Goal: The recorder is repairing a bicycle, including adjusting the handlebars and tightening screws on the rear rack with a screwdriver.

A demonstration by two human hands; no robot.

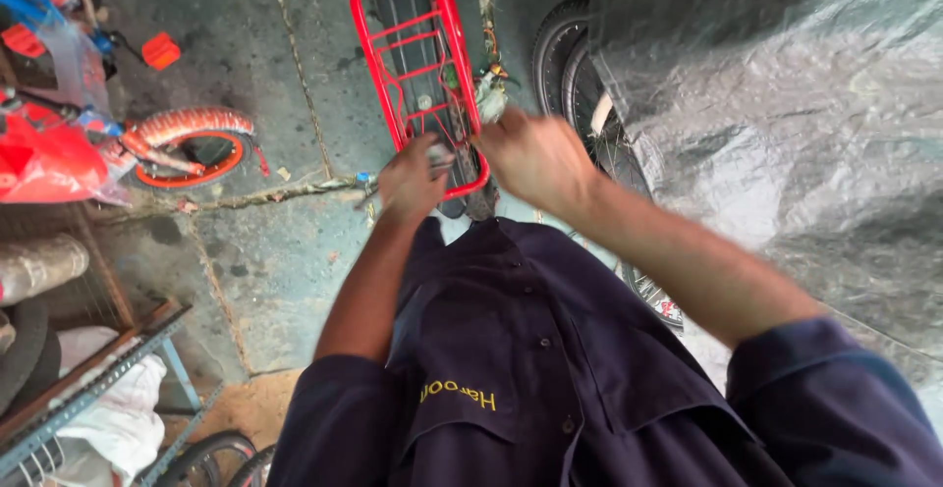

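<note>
A red metal bicycle rear rack (413, 65) runs away from me over a black tyre, above a stained concrete floor. My left hand (411, 181) is closed around a small grey metal tool at the rack's near end. My right hand (535, 158) is closed beside it at the rack's near right corner, just below a small pale fitting (489, 94); what it grips is hidden by the fingers. Both forearms reach out from dark blue sleeves.
A silvery plastic sheet (786, 134) covers the right side, with bicycle wheels (570, 65) at its edge. At the left lie an orange-rimmed small wheel (192, 148), red parts and a metal shelf frame (88, 379) with white cloth. More tyres sit at the bottom left.
</note>
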